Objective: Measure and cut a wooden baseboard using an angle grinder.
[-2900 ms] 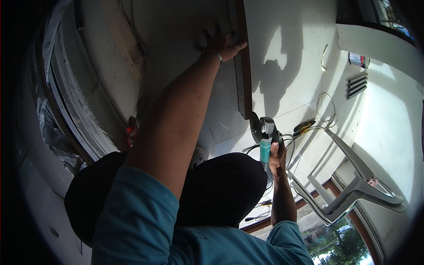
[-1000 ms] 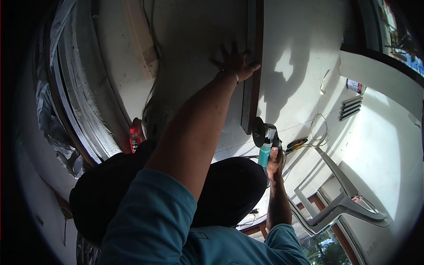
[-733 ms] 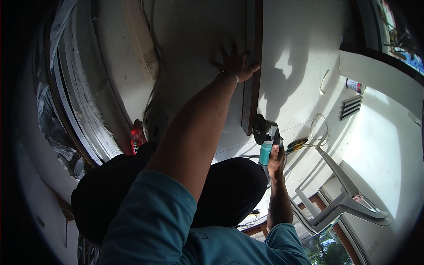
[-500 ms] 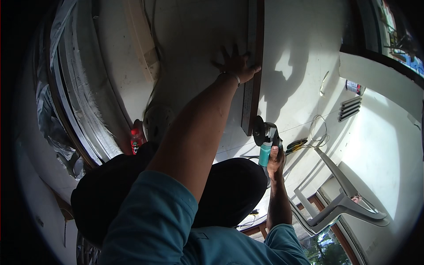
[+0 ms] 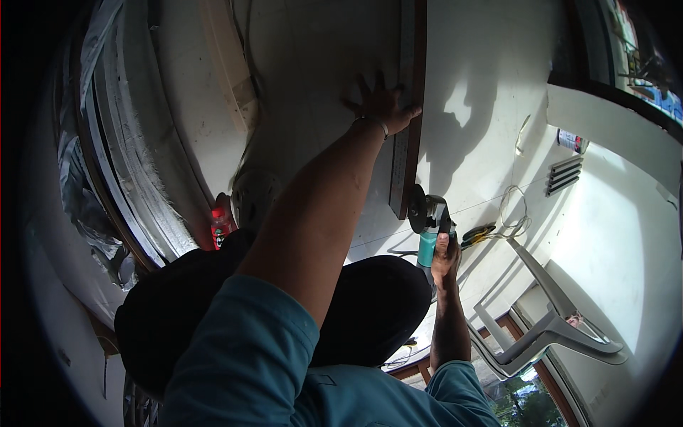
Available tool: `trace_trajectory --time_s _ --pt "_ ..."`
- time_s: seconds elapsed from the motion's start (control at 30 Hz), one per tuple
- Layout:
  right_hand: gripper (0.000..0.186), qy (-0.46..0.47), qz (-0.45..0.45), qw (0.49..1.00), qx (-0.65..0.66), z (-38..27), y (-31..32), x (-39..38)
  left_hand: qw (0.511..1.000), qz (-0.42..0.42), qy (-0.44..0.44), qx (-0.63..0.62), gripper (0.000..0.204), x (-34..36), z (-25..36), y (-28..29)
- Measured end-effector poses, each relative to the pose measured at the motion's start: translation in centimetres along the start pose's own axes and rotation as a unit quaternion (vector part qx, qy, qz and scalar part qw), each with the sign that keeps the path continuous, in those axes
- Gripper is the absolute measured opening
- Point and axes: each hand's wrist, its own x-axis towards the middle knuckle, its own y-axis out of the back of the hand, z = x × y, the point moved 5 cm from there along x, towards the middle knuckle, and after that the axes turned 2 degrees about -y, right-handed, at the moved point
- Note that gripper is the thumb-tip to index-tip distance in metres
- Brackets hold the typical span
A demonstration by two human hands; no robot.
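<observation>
Fingers of the left hand (image 5: 384,107) are spread wide and pressed flat on a long dark wooden strip (image 5: 407,142) that lies along the white work surface (image 5: 484,92), the thumb reaching over the strip's right edge. The right hand (image 5: 445,257) is closed around the teal body of an angle grinder (image 5: 429,228), whose dark disc end sits just beside the near end of the strip; whether disc and wood touch cannot be told. A pale cord (image 5: 514,213) loops on the surface to the right of the grinder, with yellow-handled pliers (image 5: 478,233) near it. A white plastic chair (image 5: 544,320) stands lower right. At the left, a red bottle (image 5: 220,228) stands by a curved frame (image 5: 121,156), and a pale wooden batten (image 5: 228,64) lies above it. The person's dark lap fills the middle and hides the surface beneath.
</observation>
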Motion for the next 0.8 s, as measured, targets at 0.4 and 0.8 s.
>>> trace_trajectory --time_s 0.4,0.8 --pt "0.064 0.044 0.016 0.999 -0.012 -0.8 0.0 1.0 1.0 0.006 0.001 -0.004 0.083 0.2 -0.1 -0.1" --pt "0.073 -0.015 -0.004 1.0 0.02 -0.4 0.2 2.2 1.0 -0.01 0.012 -0.001 0.072 -0.4 0.4 0.5"
